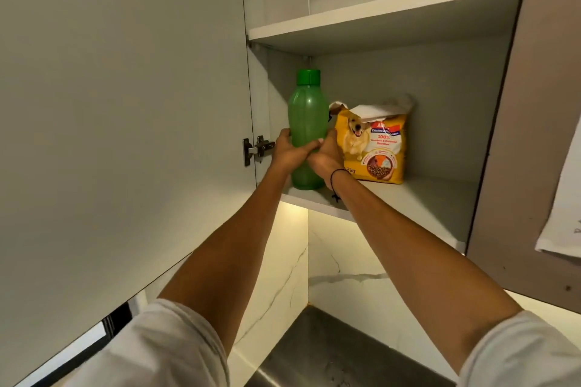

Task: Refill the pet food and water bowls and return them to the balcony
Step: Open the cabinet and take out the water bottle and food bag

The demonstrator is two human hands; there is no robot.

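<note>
The open cupboard (393, 78) fills the view, its door (119, 104) swung wide on the left and hanging on a metal hinge (256, 149) near the lower shelf. Inside, the upper shelf (386, 6) crosses the top, and the lower shelf (418, 207) carries the goods. Below the cupboard there's a marble-patterned wall (342, 267), lit from under the cabinet, and a steel surface (327, 352) at the bottom, possibly a sink, though that's hard to tell. A sheet of paper (562, 198) hangs at the right edge.

Both arms reach up in short white sleeves, and they meet on the green bottle (304, 122), which stands upright with its green cap on, at the left front of the lower shelf. The left hand (287, 152) wraps the bottle's left side, fingers curled round the body and the thumb across the front. The right hand (325, 155) grips the right side, fingers curled behind the bottle and mostly hidden, a thin black cord round the wrist.

Just to the right, near the bottle and partly behind the right hand, sits the yellow dog food bag (374, 148), upright, top torn open, a dog pictured on the front; whether bag and bottle touch can't be made out
</note>
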